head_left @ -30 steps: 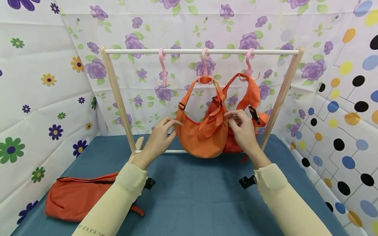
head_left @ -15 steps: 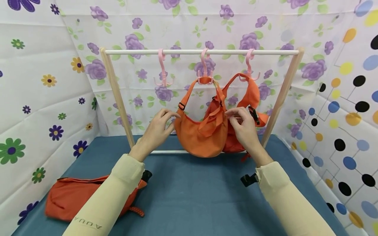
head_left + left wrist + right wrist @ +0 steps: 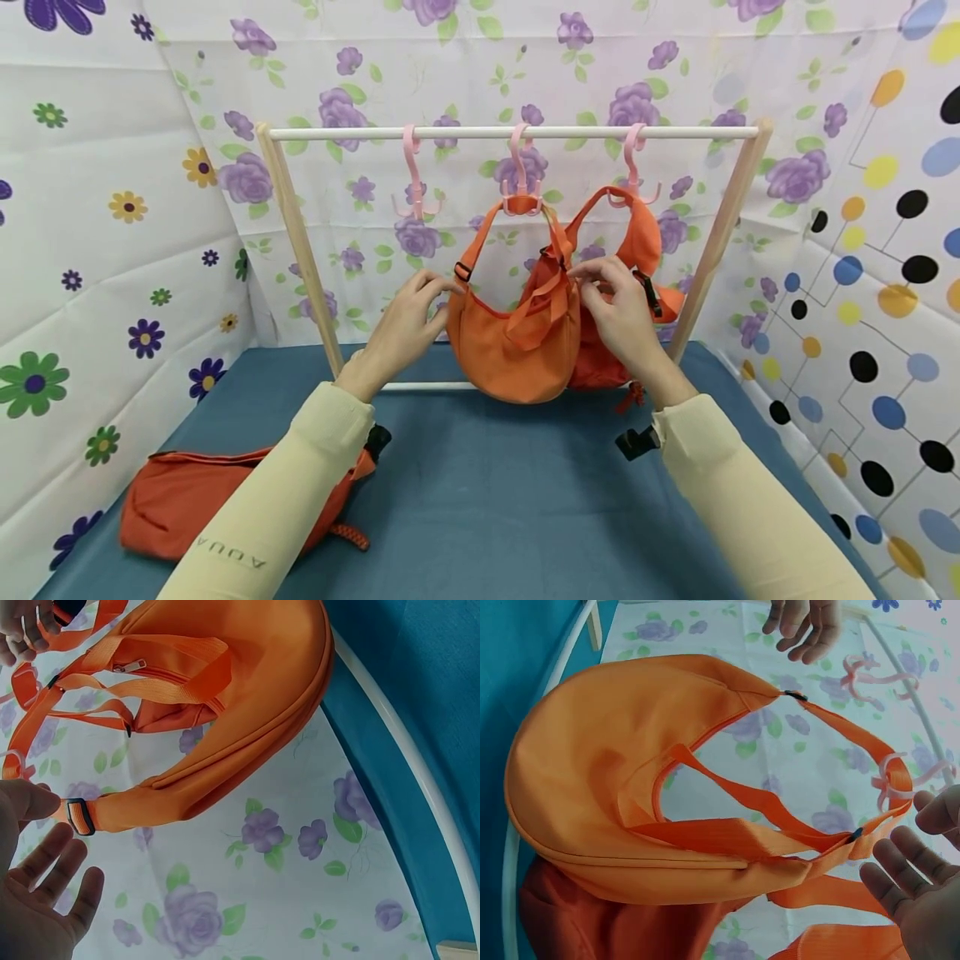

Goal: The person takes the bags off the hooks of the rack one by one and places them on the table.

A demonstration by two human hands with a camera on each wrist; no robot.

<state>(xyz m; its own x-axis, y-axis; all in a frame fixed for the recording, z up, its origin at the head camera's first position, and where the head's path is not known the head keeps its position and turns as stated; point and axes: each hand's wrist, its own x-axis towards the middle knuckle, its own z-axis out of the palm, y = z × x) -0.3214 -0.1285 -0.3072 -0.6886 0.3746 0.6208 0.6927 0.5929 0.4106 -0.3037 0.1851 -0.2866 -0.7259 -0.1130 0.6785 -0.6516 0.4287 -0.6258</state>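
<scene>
An orange crescent-shaped shoulder bag (image 3: 517, 350) hangs by its strap from the middle pink hook (image 3: 520, 167). In the head view my left hand (image 3: 412, 321) is at the bag's upper left edge, just below the black strap buckle (image 3: 79, 816). My right hand (image 3: 615, 308) is at its upper right edge, beside the strap end. Fingers on both hands are loosely bent; the right wrist view shows the right fingers (image 3: 904, 862) beside the strap, without wrapping it. A loose orange band (image 3: 735, 836) lies across the bag's front.
A redder orange bag (image 3: 592, 358) hangs behind on the right pink hook (image 3: 633, 167). The left pink hook (image 3: 414, 175) carries nothing. All hang from a white rail (image 3: 465, 132) on wooden posts. Another red-orange bag (image 3: 187, 500) lies at the table's left, partly behind my left sleeve.
My left hand has risen along the bag's left edge toward the buckle. My right hand has risen slightly at the right edge. The bag shifts only a little on its hook.
</scene>
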